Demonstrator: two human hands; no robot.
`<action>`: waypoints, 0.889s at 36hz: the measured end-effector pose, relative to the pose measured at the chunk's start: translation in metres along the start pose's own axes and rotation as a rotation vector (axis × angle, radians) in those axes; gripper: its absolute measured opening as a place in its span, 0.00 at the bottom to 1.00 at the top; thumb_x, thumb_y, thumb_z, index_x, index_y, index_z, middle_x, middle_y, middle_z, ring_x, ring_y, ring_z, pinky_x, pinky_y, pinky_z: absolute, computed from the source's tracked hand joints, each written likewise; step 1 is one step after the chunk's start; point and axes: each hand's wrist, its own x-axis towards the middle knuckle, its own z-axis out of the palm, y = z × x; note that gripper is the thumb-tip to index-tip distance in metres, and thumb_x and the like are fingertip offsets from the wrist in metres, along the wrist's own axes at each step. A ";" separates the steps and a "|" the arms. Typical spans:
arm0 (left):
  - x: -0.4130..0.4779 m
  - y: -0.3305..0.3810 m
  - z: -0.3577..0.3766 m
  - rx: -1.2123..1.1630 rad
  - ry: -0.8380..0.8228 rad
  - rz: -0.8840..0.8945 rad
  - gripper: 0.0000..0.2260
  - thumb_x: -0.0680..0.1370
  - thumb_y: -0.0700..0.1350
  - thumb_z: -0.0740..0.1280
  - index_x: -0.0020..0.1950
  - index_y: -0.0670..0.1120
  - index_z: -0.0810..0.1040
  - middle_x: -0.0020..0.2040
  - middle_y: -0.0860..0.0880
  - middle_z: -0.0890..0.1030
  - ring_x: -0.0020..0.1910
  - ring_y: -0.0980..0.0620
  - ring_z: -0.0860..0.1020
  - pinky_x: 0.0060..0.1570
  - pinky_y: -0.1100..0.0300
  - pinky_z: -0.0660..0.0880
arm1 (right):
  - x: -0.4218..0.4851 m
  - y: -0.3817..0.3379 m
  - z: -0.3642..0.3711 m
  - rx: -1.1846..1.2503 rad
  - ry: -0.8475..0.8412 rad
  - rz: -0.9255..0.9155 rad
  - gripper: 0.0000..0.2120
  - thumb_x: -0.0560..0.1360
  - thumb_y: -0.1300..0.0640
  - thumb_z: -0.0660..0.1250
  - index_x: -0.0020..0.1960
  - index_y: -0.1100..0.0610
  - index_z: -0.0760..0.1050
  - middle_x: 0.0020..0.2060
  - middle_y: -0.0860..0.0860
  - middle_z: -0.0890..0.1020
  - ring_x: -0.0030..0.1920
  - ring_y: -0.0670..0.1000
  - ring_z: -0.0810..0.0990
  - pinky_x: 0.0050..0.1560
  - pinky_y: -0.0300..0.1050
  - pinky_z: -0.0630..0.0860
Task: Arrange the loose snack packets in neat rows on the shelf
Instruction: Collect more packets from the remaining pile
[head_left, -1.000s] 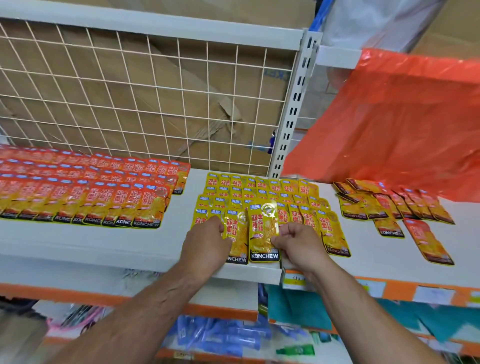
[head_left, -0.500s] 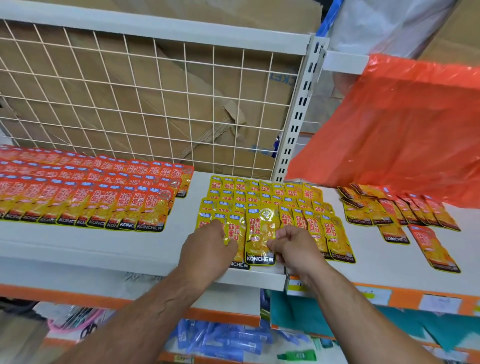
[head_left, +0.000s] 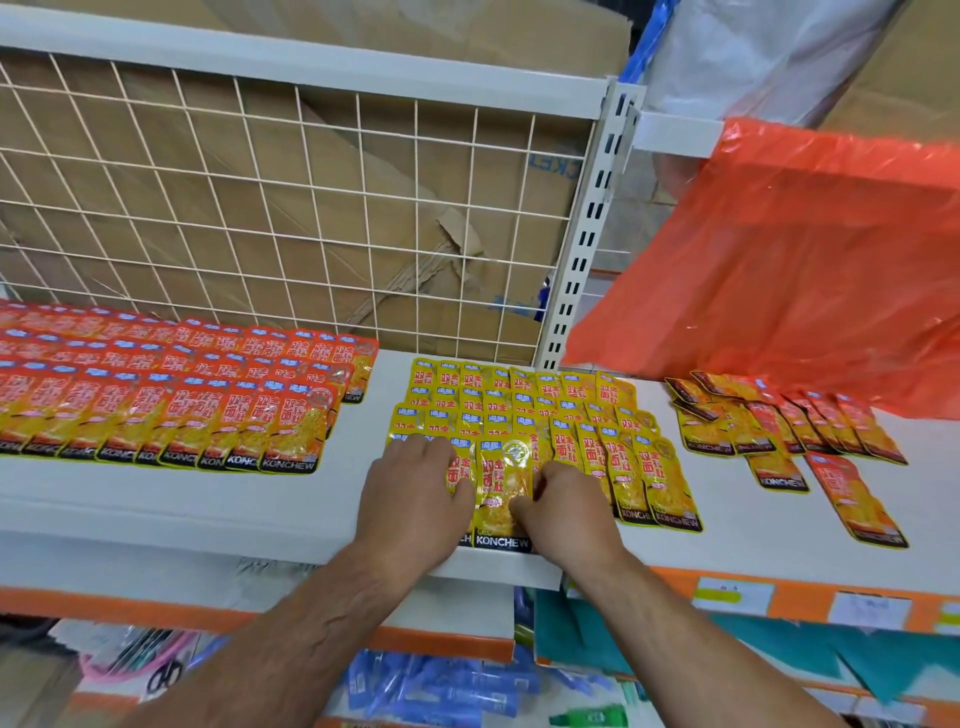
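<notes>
- Snack packets (head_left: 519, 400): yellow block sits mid-way along shelf (head_left: 208, 499), overlapped rows, long axes running front-to-back. Front row not finished.
- One being worked = front packet (head_left: 501, 488). Lies between both hands, long axis front-to-back, "KONCHEW" end at shelf's front lip, top end over the row behind.
- Grip: right hand (head_left: 566, 512) has fingers curled & thumb on the packet face, pinching its right edge. Clamped on it, I'd say.
- Other side: left hand (head_left: 410, 499) is laid over the packets just left of it, fingers fwd, pressing down. Thumb is right at the front packet's left edge. Holds nothing that I can see.
- Key relation: packet is straight ahead of both wrists; right hand has the hold, left only steadies neighbours.
- Its bottom edge sits nearer the lip than the bottoms of the row to its right (head_left: 654, 483). So prob. needs a short push away from the person, along its own long axis, not sideways.
- Risk: push may drag the overlapped neighbours; left hand pinning them should help.
- Left to do, by the look: loose packets (head_left: 779, 431) on the shelf's right part, well apart from the block, some skewed, below orange bag (head_left: 779, 260). Right hand is nearer those.
- Far left: red packets (head_left: 171, 395) already in rows.
</notes>
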 end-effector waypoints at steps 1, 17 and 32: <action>0.000 -0.001 0.000 0.001 0.004 0.002 0.10 0.74 0.51 0.66 0.50 0.47 0.78 0.44 0.48 0.78 0.46 0.46 0.74 0.44 0.52 0.73 | 0.000 0.000 0.001 -0.025 0.005 -0.005 0.11 0.73 0.52 0.71 0.40 0.57 0.72 0.34 0.52 0.77 0.37 0.54 0.76 0.33 0.45 0.67; 0.003 0.030 0.019 0.023 0.057 0.150 0.12 0.69 0.53 0.67 0.48 0.49 0.82 0.42 0.50 0.79 0.43 0.45 0.77 0.42 0.50 0.74 | -0.016 0.016 -0.014 -0.226 0.171 -0.163 0.14 0.76 0.43 0.65 0.53 0.51 0.73 0.47 0.49 0.80 0.50 0.54 0.79 0.40 0.46 0.71; 0.014 0.138 0.063 -0.091 -0.064 0.363 0.16 0.70 0.56 0.59 0.49 0.51 0.81 0.44 0.52 0.80 0.46 0.47 0.76 0.46 0.50 0.74 | -0.027 0.115 -0.086 -0.302 0.270 -0.032 0.15 0.76 0.45 0.64 0.58 0.51 0.76 0.53 0.49 0.78 0.57 0.53 0.76 0.51 0.48 0.74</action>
